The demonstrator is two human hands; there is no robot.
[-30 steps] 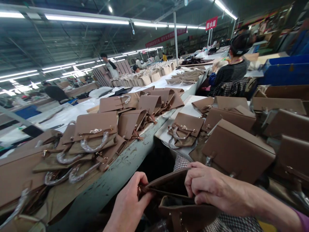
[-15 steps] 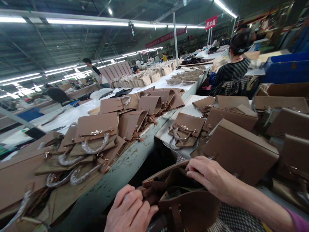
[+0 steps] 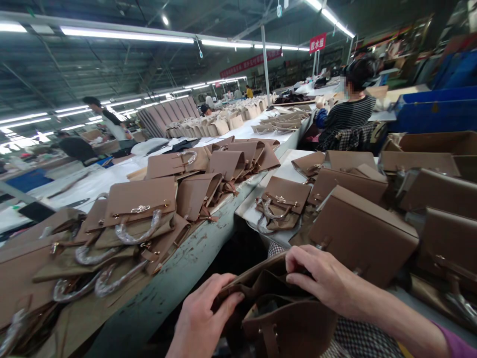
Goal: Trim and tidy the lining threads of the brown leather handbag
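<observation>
A brown leather handbag (image 3: 286, 323) sits open on my lap at the bottom of the view. My left hand (image 3: 201, 318) grips its near left edge, fingers curled over the rim. My right hand (image 3: 324, 281) holds the far rim, its fingertips tucked inside the opening. A strap with a metal fitting hangs down the bag's front.
Several matching brown handbags (image 3: 137, 209) with plastic-wrapped handles lie stacked on the long grey-green bench (image 3: 186, 271) at left. More bags (image 3: 361, 233) crowd the white table at right. A person in a striped top (image 3: 348, 114) sits ahead; others stand far left.
My left hand slid up from the bag's lower corner and regripped its edge. My right hand shifted along the rim, and the bag's mouth opened wider. The view panned slightly.
</observation>
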